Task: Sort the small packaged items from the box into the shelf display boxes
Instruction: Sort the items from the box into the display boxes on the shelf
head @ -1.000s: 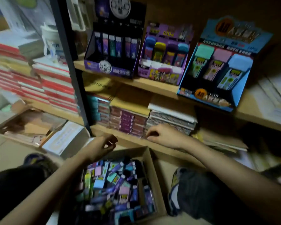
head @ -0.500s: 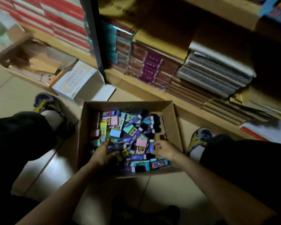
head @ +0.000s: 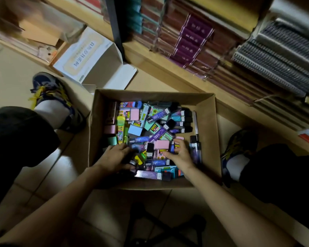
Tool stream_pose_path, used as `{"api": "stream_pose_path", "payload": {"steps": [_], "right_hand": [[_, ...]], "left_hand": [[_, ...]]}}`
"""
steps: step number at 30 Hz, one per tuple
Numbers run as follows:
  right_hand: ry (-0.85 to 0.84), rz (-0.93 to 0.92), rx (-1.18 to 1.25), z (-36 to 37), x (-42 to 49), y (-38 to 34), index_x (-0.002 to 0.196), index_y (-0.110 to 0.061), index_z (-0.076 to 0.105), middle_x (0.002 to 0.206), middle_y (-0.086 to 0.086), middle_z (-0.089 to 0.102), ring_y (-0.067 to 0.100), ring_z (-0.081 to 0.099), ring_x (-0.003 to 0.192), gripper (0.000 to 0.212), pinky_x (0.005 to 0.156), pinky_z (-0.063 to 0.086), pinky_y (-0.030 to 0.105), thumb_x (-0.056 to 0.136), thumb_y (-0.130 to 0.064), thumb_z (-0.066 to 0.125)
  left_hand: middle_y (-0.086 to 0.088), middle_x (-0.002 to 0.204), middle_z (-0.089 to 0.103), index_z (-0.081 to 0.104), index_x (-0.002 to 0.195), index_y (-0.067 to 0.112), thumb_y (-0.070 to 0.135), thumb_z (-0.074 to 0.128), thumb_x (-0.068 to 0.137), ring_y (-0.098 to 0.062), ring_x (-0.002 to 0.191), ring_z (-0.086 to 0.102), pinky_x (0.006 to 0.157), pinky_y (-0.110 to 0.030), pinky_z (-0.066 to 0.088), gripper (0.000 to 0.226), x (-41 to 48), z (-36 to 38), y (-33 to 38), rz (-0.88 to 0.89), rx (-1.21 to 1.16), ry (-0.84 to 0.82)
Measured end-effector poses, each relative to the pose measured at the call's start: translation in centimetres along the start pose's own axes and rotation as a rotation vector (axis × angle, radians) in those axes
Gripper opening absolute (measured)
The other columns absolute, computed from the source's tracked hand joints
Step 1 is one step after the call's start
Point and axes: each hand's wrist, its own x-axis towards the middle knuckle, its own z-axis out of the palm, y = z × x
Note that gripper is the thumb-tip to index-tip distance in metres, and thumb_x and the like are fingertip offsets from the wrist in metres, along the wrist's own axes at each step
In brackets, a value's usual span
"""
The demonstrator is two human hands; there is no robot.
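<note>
My left hand (head: 114,155) and right hand (head: 180,155) sit among the jumbled packs (head: 150,125) in the box (head: 208,118), holding what I cannot tell, and in this gloom I might lift mismatched kinds together.

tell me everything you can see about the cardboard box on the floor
The cardboard box is plain brown and open-topped, with upright walls. It sits flat on the tiled floor in front of the wooden shelf, with a shoe off to its left. A jumbled pile of small packets in pink, purple, teal, blue and yellow fills it, and bare cardboard shows along its right side. The left hand and right hand reach in over the near wall onto the pile.
</note>
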Motion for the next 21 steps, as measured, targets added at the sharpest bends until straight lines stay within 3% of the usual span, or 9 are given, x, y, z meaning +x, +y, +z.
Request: {"api": "stream_pose_path", "payload": {"steps": [2,5,9,11,14,15,18,21], "right_hand": [[-0.063,0.035,0.029,0.4,0.0,-0.3,0.131,-0.021,0.042,0.119,0.012,0.054,0.021,0.053,0.103,0.064,0.087,0.044,0.033,0.077,-0.013,0.075],[-0.072,0.076,0.03,1.1,-0.1,-0.8,0.126,-0.011,0.046,0.108,0.007,0.057,0.018,0.053,0.094,0.055,0.077,0.042,0.023,0.08,-0.017,0.073],[-0.024,0.103,0.031,1.6,0.2,-1.3,0.122,-0.004,0.048,0.117,0.013,0.054,0.022,0.052,0.099,0.051,0.082,0.042,0.027,0.079,-0.015,0.074],[-0.016,0.126,0.074,1.5,0.4,-1.6,0.12,-0.002,0.048,0.12,0.014,0.053,0.021,0.051,0.1,0.049,0.081,0.039,0.025,0.079,-0.011,0.073],[-0.047,0.13,0.104,1.6,0.3,-1.7,0.118,0.001,0.048,0.123,0.015,0.054,0.018,0.052,0.099,0.044,0.079,0.039,0.022,0.081,-0.006,0.07],[-0.062,0.121,0.105,1.7,0.2,-1.7,0.119,0.002,0.047,0.122,0.015,0.054,0.014,0.051,0.095,0.043,0.076,0.04,0.018,0.082,-0.004,0.068],[-0.078,0.093,0.156,1.7,-0.1,-1.8,0.123,0.003,0.045,0.122,0.016,0.055,0.012,0.051,0.093,0.046,0.062,0.041,0.006,0.082,0.002,0.066],[-0.123,0.077,0.169,1.3,-0.3,-1.8,0.129,-0.002,0.046,0.126,0.012,0.057,0.017,0.055,0.104,0.049,0.077,0.043,0.013,0.084,0.0,0.065]], "left_hand": [[-0.002,0.137,0.043,0.041,0.138,0.024,0.059,0.061,0.079,-0.022,0.126,0.04,0.097,-0.033,0.029,0.072,0.4,0.3,-0.1,-0.018,-0.043,0.027],[-0.006,0.136,0.043,0.042,0.137,0.028,0.064,0.054,0.08,-0.025,0.124,0.038,0.095,-0.035,0.03,0.069,0.7,0.7,0.2,-0.041,-0.026,0.026],[-0.006,0.138,0.041,0.04,0.139,0.029,0.059,0.047,0.087,-0.025,0.125,0.035,0.097,-0.036,0.028,0.061,0.7,1.2,0.8,-0.077,-0.051,0.071],[-0.005,0.138,0.045,0.041,0.139,0.024,0.054,0.053,0.086,-0.023,0.125,0.041,0.101,-0.036,0.031,0.062,0.6,1.1,1.6,-0.085,-0.249,0.07],[-0.005,0.131,0.056,0.046,0.133,0.015,0.054,0.066,0.073,-0.019,0.117,0.054,0.101,-0.039,0.044,0.075,0.8,0.3,3.4,-0.144,-0.824,-0.041],[-0.005,0.128,0.059,0.048,0.131,0.014,0.053,0.068,0.07,-0.018,0.113,0.057,0.099,-0.04,0.048,0.075,1.0,0.1,3.9,-0.173,-0.915,-0.045],[-0.005,0.111,0.065,0.052,0.122,0.009,0.041,0.073,0.076,-0.019,0.096,0.064,0.083,-0.033,0.055,0.06,2.2,0.2,4.9,-0.313,-0.969,0.03],[-0.009,0.11,0.065,0.054,0.119,0.006,0.034,0.073,0.078,-0.023,0.094,0.064,0.082,-0.036,0.055,0.053,3.2,0.6,5.5,-0.362,-0.932,0.013]]}}
